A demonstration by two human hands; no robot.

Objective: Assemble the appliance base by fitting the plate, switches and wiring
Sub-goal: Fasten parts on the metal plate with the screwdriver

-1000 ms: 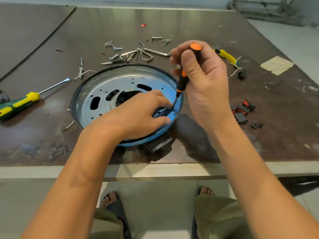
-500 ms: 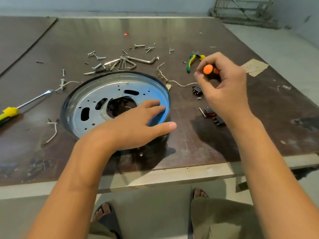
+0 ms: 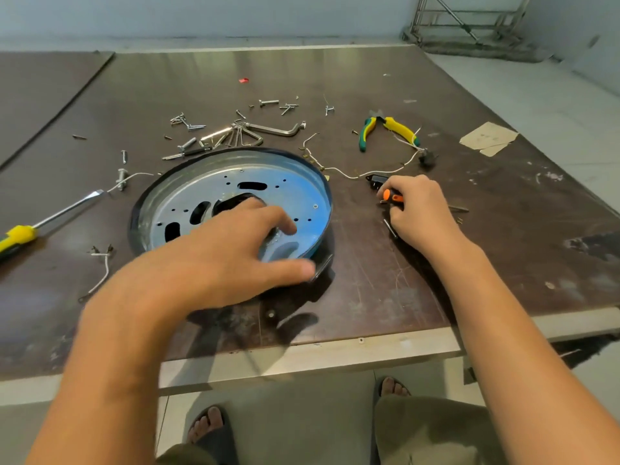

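The left hand (image 3: 221, 263) lies flat on the round appliance base (image 3: 235, 196), near the front of the worktop (image 3: 385, 297). Its fingers (image 3: 275, 218) are spread out and hold nothing; they just press the base down so it stays put. The shiny plate (image 3: 285, 193) sits inside the base.

A second ago the right hand (image 3: 419, 209) was turning a screw at the rim with the small orange screwdriver (image 3: 391, 195). Now it has moved away to the right and come down low by the worktop, fingers curled around the tool. So I think that screw is done.

The hand is now beside some small black parts (image 3: 377, 180) and a thin white wire (image 3: 385, 171). Maybe a switch comes next.

Farther back lie the pliers (image 3: 391, 129) and loose screws (image 3: 268, 103).
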